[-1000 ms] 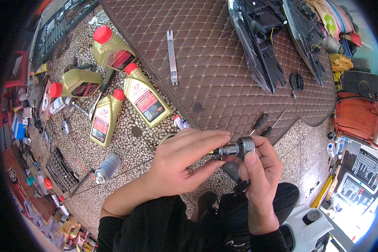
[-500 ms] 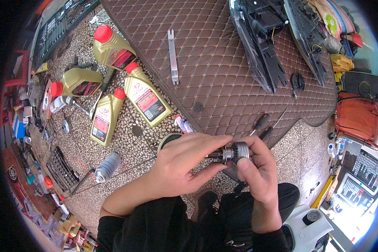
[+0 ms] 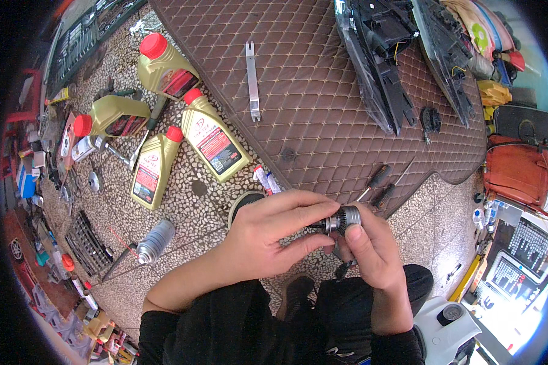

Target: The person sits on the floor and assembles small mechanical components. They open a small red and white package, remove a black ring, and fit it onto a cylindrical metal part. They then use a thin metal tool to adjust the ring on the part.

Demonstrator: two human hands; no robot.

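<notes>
In front of me, between both hands, is what looks like an LED headlight bulb [image 3: 343,222], with a ridged grey metal base and a narrower collar. My right hand [image 3: 379,250] pinches the ridged base between thumb and fingers. My left hand [image 3: 268,230] closes round the other end, thumb below and fingers above, hiding most of the dark stem. A small black plug [image 3: 345,268] hangs below the right hand. The headlight housing [image 3: 380,67] lies at the far right on the brown quilted mat [image 3: 304,79], beside a second headlight housing [image 3: 447,61].
Gold oil bottles with red caps, one a jug [image 3: 164,67], lie left of the mat. A spray can [image 3: 156,241] rests nearer. Two screwdrivers [image 3: 379,176] and a metal bar [image 3: 252,82] lie on the mat. A white machine part [image 3: 447,328] stands near right.
The bulb has turned or shifted slightly in my fingers. My left fingertips have moved a little right, closer to the collar, and the right fingers have shifted round the base.
</notes>
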